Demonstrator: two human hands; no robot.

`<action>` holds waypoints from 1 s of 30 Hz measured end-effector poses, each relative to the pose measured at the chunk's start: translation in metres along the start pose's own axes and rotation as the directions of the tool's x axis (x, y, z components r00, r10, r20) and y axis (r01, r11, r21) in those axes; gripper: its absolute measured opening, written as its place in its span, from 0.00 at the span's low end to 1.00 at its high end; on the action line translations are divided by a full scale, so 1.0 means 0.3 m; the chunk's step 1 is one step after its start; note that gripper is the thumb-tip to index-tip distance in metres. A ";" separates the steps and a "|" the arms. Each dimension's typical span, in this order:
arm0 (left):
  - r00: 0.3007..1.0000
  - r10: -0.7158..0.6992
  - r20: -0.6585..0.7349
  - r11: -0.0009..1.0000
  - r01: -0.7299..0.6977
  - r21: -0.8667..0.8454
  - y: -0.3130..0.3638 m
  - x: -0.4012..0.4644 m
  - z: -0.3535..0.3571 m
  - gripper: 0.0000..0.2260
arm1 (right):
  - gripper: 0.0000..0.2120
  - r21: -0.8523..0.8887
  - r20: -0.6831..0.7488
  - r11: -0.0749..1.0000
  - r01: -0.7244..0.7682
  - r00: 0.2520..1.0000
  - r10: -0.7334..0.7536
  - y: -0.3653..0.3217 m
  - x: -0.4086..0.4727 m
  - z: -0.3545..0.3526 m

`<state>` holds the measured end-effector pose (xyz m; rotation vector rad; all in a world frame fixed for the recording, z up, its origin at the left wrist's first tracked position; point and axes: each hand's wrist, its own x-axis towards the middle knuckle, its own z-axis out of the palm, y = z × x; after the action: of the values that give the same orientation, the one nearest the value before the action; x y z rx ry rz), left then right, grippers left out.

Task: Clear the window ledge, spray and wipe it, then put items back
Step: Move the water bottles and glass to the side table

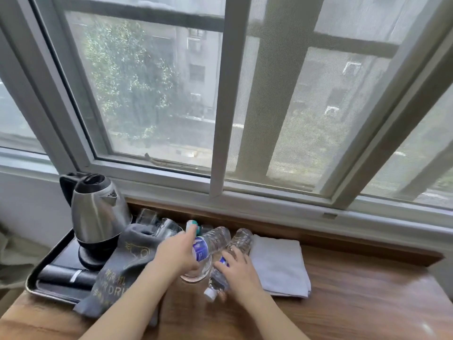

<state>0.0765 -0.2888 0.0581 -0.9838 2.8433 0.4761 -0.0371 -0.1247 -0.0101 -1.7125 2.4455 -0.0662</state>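
The wooden ledge [355, 303] under the window [159, 94] is the tabletop here, and everything is placed against the black tray [36, 283] at its left end. On that tray stands the steel kettle [98, 217] on its base, with upturned glasses [149, 217] behind it; a grey printed towel [117, 268] drapes over the tray's right edge. Right of the tray and well apart from it lies a folded white cloth [279, 263]. Between tray and cloth are two clear water bottles: the left hand [179, 253] grips the upper bottle [213, 241] round its blue label, tilted off the wood, with a clear round dish [196, 273] just below it; the right hand [237, 268] rests curled over the lower bottle [232, 261], which lies on its side, white cap toward the viewer. A teal-topped spray head [191, 225] shows behind the left hand. This looks like the clearing step: next, both bottles need lifting away. The draped towel and the dish crowd the left hand's path.
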 end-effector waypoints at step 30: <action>0.983 -0.050 -0.176 0.553 -0.120 -0.825 0.136 0.176 0.051 0.39 | 0.25 0.882 -0.076 0.431 -0.189 0.846 0.527 0.187 0.051 -0.211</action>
<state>0.0096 -0.2847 0.0442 -1.0852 2.7222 1.9833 -0.1041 -0.1230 0.0438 -0.7105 2.2353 -1.3899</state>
